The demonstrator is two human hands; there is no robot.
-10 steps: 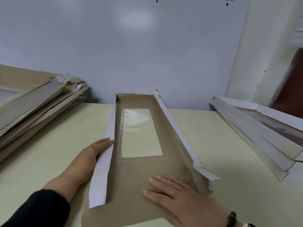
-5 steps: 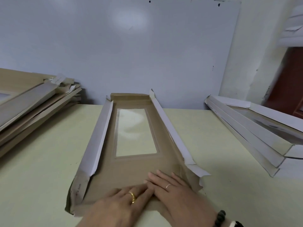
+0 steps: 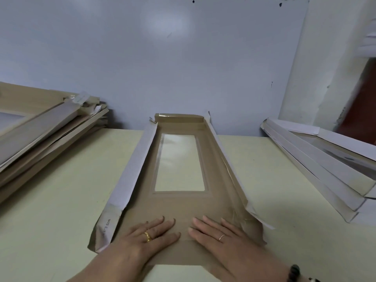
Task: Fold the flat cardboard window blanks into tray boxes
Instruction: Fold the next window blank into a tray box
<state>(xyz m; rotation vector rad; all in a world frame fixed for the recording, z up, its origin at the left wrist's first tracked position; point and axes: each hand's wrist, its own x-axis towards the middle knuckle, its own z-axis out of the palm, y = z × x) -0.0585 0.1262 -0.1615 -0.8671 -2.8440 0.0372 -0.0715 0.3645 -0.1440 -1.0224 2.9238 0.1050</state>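
Your hands have slid apart since a moment ago; they were touching and now there's a gap. The cardboard blank (image 3: 179, 202) lies mid-desk (image 3: 61, 210), side flaps up. On its near end, your left hand (image 3: 146, 239) and right hand (image 3: 221, 237) press flat, fingers straight and slightly spread.

- We see a pale green counter (image 3: 61, 200) running from the near edge to the far wall.
- We find a pale blue-grey wall (image 3: 142, 58) behind it, with a soft bright patch high up and a few dark specks near the top.
- We note a white wall section (image 3: 325, 58) at far right, its paint rough.
- We glimpse a dark red surface (image 3: 360, 110) at the right edge.
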